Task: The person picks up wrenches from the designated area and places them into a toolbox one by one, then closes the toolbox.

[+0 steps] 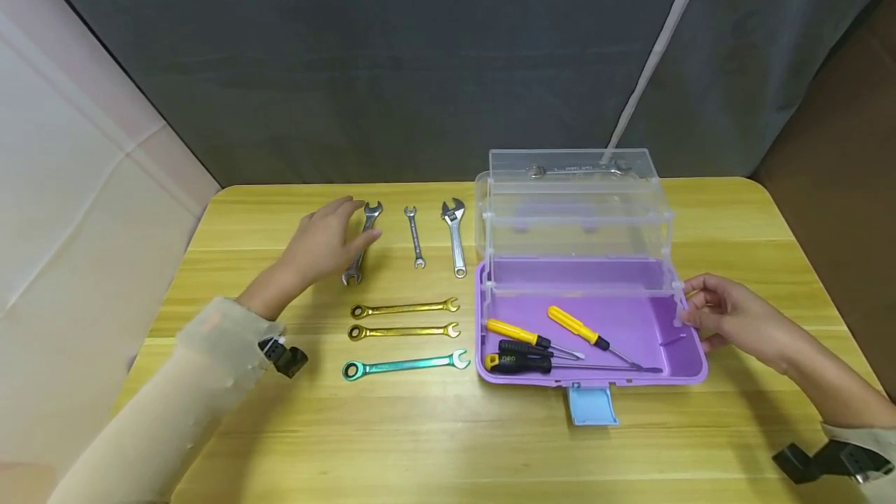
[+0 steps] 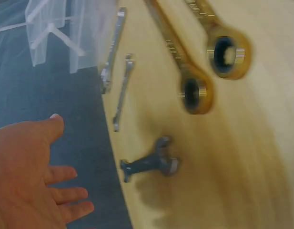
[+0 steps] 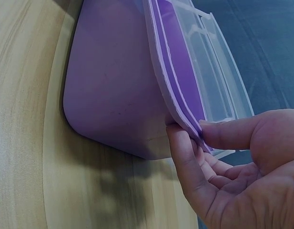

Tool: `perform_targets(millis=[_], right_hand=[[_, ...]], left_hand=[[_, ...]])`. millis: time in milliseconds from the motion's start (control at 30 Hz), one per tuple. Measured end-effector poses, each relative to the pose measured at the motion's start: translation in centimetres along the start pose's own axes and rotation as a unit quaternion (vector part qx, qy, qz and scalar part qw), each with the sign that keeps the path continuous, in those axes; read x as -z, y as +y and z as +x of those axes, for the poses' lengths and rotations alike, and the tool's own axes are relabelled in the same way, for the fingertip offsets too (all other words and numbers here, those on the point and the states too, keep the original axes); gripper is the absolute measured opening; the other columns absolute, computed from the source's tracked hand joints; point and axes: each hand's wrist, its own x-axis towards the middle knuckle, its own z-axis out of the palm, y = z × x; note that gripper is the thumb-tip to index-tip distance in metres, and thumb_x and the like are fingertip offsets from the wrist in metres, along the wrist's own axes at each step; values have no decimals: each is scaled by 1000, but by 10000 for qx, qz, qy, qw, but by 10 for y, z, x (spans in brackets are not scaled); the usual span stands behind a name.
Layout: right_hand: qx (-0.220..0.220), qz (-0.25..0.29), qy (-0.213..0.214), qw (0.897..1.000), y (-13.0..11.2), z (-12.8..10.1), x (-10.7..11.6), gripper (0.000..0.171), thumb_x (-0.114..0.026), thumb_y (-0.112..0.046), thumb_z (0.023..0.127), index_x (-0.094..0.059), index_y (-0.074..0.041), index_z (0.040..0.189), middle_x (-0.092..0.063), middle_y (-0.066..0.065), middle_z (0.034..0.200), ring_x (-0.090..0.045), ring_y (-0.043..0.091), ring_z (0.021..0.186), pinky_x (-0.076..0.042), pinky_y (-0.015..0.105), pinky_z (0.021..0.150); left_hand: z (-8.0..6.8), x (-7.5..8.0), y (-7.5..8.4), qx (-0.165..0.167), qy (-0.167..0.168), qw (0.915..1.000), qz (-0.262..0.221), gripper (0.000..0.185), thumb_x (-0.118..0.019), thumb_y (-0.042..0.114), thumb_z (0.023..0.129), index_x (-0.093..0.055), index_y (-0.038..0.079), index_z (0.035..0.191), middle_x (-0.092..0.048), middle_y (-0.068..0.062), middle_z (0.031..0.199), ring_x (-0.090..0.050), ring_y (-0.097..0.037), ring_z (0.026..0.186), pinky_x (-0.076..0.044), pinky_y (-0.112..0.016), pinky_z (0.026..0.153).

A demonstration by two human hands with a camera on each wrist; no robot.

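My left hand [image 1: 318, 243] hovers with its fingers spread beside and partly over a silver open-end wrench [image 1: 353, 269] at the left of the table; it holds nothing. To the right of that wrench lie a smaller open-end wrench [image 1: 415, 239] and an adjustable wrench [image 1: 456, 243]. On the right, my right hand [image 1: 742, 321] pinches the rim of a purple toolbox [image 3: 108, 71] between thumb and fingers. The toolbox stands open, with yellow-handled screwdrivers [image 1: 514, 331] and a black-handled screwdriver [image 1: 518, 364] inside. Its raised clear tray [image 1: 574, 239] carries another silver wrench [image 1: 577, 170].
Two gold ratchet wrenches [image 1: 406, 309] and a green ratchet wrench [image 1: 406, 366] lie in rows left of the toolbox. A blue latch [image 1: 592, 406] hangs from its front. Behind the wooden table [image 1: 420, 449] rises a dark grey curtain [image 1: 350, 61].
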Motion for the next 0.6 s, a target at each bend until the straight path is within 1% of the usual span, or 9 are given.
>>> perform_targets(millis=[200,367,400,467,600], right_hand=[[2,40,5,10000,1,0,0,36,-55,-3,103,-38,14,130,-59,12,98,-65,17,81,-60,38,67],[6,62,26,10000,1,0,0,37,-56,-3,103,-38,14,130,-58,11,98,-65,17,81,-60,38,66],[3,72,26,10000,1,0,0,37,-56,-3,103,-38,14,130,-58,11,98,-65,17,81,-60,38,66],[0,86,21,10000,1,0,0,37,-56,-3,103,-38,14,130,-59,11,98,-65,17,81,-60,38,66],[5,106,2,9999,1,0,0,37,-56,-3,103,-38,14,131,-59,12,98,-65,18,80,-60,38,66]], left_hand=[[-8,-13,-11,211,-122,9997,-55,70,-57,39,104,-37,-11,150,-40,-34,151,-40,-51,138,-30,-68,110],[-12,-25,-18,270,-154,9995,17,70,-61,37,103,-40,-14,146,-42,-36,148,-41,-54,135,-33,-67,108],[-13,-28,-19,276,-167,9995,39,67,-62,36,102,-43,-13,144,-45,-36,144,-44,-53,132,-36,-67,107],[-15,-33,-22,275,-234,9993,130,64,-64,35,101,-47,-12,140,-47,-36,142,-47,-54,128,-38,-68,104],[-18,-39,-25,207,-345,9989,226,53,-67,32,100,-53,-8,132,-44,-38,142,-45,-56,128,-39,-70,100]])
